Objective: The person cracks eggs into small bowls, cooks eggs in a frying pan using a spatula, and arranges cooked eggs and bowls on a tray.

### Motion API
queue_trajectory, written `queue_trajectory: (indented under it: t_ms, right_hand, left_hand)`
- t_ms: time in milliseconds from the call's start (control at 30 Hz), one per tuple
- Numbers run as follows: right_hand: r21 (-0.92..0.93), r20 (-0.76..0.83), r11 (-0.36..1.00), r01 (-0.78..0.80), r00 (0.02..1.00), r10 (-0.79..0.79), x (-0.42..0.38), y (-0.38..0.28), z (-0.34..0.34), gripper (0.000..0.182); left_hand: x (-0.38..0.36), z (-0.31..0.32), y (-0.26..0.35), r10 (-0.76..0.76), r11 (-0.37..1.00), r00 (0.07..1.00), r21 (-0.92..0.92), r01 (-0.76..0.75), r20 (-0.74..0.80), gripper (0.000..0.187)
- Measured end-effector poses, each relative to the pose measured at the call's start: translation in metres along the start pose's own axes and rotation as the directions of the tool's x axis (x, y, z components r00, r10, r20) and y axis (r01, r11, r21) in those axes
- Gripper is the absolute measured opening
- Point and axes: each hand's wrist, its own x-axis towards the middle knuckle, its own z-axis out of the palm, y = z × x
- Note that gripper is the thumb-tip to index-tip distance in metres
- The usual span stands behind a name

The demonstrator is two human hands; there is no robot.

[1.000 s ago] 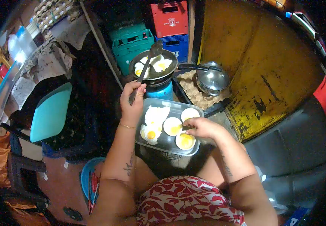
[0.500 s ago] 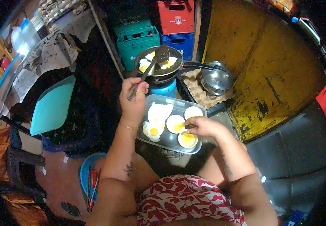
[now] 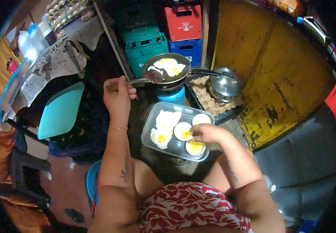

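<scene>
My left hand (image 3: 117, 93) grips the handle of a spatula (image 3: 139, 81), its dark blade low at the left side of a frying pan (image 3: 172, 79). Fried eggs (image 3: 171, 66) lie in the pan, against the blade. Below the pan, a clear plastic tray (image 3: 146, 130) holds more fried eggs (image 3: 166, 123) on its left and small white bowls with yellow egg in them on its right. My right hand (image 3: 211, 134) reaches over the tray, fingers pinched at the right rim of the middle bowl (image 3: 182, 131). Another bowl (image 3: 195, 146) sits just under the fingertips.
The pan stands on a burner over a blue cylinder (image 3: 171, 95). Right of it, a lidded pot (image 3: 225, 86) rests on an egg carton (image 3: 202, 91). Green (image 3: 146, 48), red (image 3: 183, 23) and blue crates are stacked behind. A turquoise lid (image 3: 61, 110) leans at left.
My left hand has moved left and lowered the spatula from above the pan to its left side. The eggs in the pan now lie bunched together. My right hand stays at the bowls.
</scene>
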Motion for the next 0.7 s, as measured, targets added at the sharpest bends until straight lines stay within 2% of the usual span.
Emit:
queue_trajectory:
  t_ms: [133,400,700]
  right_hand:
    - [0.01,-0.023,1.0,0.022,0.999,-0.022,0.001,0.003,0.001,0.051]
    - [0.017,-0.03,1.0,0.014,0.999,-0.014,-0.01,0.002,-0.008,0.052]
    - [0.048,0.004,0.999,-0.001,1.0,0.001,-0.018,0.004,-0.012,0.051]
  left_hand:
    - [0.008,0.012,0.007,-0.004,1.0,1.0,0.001,0.004,0.02,0.026]
    - [0.022,0.038,0.014,-0.075,0.991,0.997,0.115,0.073,0.015,0.03]
    - [0.027,0.058,0.01,-0.101,0.989,0.993,0.116,0.094,0.058,0.03]
